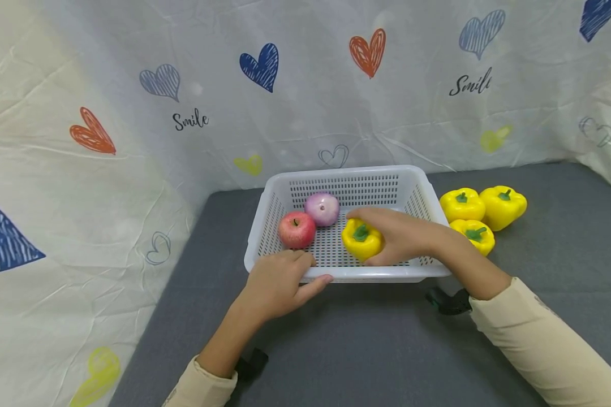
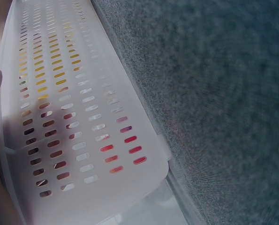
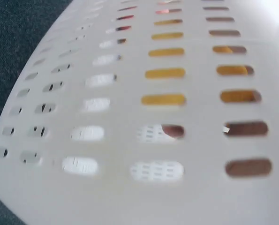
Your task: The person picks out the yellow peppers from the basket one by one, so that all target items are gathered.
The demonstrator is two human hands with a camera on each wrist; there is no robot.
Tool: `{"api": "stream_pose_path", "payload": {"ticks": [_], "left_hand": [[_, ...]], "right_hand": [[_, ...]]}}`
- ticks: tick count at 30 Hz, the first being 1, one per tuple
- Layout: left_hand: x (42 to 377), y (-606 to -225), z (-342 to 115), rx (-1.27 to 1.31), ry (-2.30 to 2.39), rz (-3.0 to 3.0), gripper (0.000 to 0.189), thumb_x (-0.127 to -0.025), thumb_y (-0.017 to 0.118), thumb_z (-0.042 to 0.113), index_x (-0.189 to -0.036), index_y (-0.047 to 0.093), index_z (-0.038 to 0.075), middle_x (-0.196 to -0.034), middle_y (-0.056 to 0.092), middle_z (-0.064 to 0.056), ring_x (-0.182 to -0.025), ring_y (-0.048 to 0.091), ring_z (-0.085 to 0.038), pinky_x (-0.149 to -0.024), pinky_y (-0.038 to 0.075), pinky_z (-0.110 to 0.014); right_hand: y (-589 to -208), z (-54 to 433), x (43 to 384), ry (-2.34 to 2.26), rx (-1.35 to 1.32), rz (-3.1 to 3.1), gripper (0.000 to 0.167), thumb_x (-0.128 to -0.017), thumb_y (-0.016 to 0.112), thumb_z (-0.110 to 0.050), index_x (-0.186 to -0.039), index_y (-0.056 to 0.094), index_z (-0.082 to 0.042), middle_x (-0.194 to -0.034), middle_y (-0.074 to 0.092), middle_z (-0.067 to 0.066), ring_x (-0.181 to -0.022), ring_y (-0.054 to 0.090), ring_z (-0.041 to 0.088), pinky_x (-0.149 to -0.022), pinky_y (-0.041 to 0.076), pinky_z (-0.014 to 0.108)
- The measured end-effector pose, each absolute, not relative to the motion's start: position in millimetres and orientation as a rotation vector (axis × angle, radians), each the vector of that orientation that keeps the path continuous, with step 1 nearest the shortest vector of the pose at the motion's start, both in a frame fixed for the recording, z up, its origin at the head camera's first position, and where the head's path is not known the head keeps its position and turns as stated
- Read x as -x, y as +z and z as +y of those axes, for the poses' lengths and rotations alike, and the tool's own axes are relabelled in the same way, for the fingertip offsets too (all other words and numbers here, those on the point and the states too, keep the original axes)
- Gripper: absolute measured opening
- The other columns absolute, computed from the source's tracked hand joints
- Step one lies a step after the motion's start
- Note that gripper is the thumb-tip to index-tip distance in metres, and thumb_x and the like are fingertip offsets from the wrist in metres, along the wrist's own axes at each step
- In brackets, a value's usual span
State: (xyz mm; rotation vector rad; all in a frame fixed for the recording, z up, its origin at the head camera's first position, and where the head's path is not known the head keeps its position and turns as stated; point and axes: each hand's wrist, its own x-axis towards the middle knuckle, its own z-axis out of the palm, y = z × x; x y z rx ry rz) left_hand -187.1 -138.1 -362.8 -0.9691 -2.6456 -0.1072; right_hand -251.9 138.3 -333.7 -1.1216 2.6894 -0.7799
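A white perforated plastic basket stands on the grey table. My left hand grips its near rim, with the fingers over the inside and the thumb along the outside. Inside the basket, my right hand holds a yellow bell pepper from its right side, green stem facing up. To the left of that pepper lie a red apple and a purple onion. In both wrist views the basket's wall fills much of the picture, and yellow shows through its slots.
Three more yellow bell peppers sit together on the grey tabletop, just right of the basket. Behind the basket hangs a white sheet printed with hearts. Dark wrist straps are on both arms.
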Motion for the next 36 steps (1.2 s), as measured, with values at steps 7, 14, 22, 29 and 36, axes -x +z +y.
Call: {"api": "stream_pose_path", "payload": {"ticks": [7,14,22,29,36], "left_hand": [[186.9,-362.5,-137.4,0.958,-0.103,-2.668,0.038,-0.095,0.057,0.054,-0.091,0.061,0.017,-0.074,0.05,0.008,-0.064,0.046,-0.009,-0.053,0.035,-0.026],[186.1,-361.7,-137.2,0.946,-0.085,-2.683,0.039,-0.095,0.056,0.056,-0.092,0.061,0.018,-0.075,0.051,0.009,-0.064,0.045,-0.009,-0.052,0.035,-0.026],[186.0,-362.3,-137.4,0.957,-0.088,-2.661,0.038,-0.095,0.057,0.055,-0.091,0.061,0.018,-0.074,0.051,0.009,-0.064,0.045,-0.009,-0.052,0.035,-0.026],[185.7,-363.7,-137.7,0.965,-0.094,-2.63,0.037,-0.095,0.058,0.054,-0.088,0.059,0.017,-0.072,0.049,0.008,-0.063,0.045,-0.01,-0.051,0.034,-0.027],[185.8,-364.1,-138.2,0.969,-0.096,-2.621,0.037,-0.094,0.058,0.053,-0.09,0.061,0.017,-0.073,0.051,0.008,-0.063,0.045,-0.009,-0.052,0.035,-0.026]], "right_hand": [[-335.4,146.4,250.3,-0.805,1.128,2.715,0.086,-0.073,0.087,-0.026,-0.147,0.045,-0.012,-0.14,0.054,0.002,-0.118,0.052,0.02,-0.102,0.044,0.047],[-334.5,152.9,247.9,-0.832,1.027,2.743,0.093,-0.072,0.087,-0.03,-0.149,0.038,-0.013,-0.137,0.054,0.002,-0.111,0.055,0.018,-0.098,0.047,0.045],[-331.8,165.2,240.0,-0.898,0.943,2.785,0.095,-0.073,0.088,-0.036,-0.145,0.031,-0.012,-0.136,0.052,0.01,-0.109,0.057,0.022,-0.098,0.047,0.048],[-329.5,178.3,232.0,-0.963,0.917,2.804,0.089,-0.073,0.089,-0.036,-0.141,0.035,-0.016,-0.127,0.056,0.003,-0.102,0.058,0.018,-0.093,0.049,0.046],[-328.4,185.8,222.7,-1.018,0.914,2.837,0.09,-0.071,0.091,-0.032,-0.141,0.037,-0.017,-0.127,0.057,0.0,-0.103,0.058,0.016,-0.093,0.049,0.044]]}}
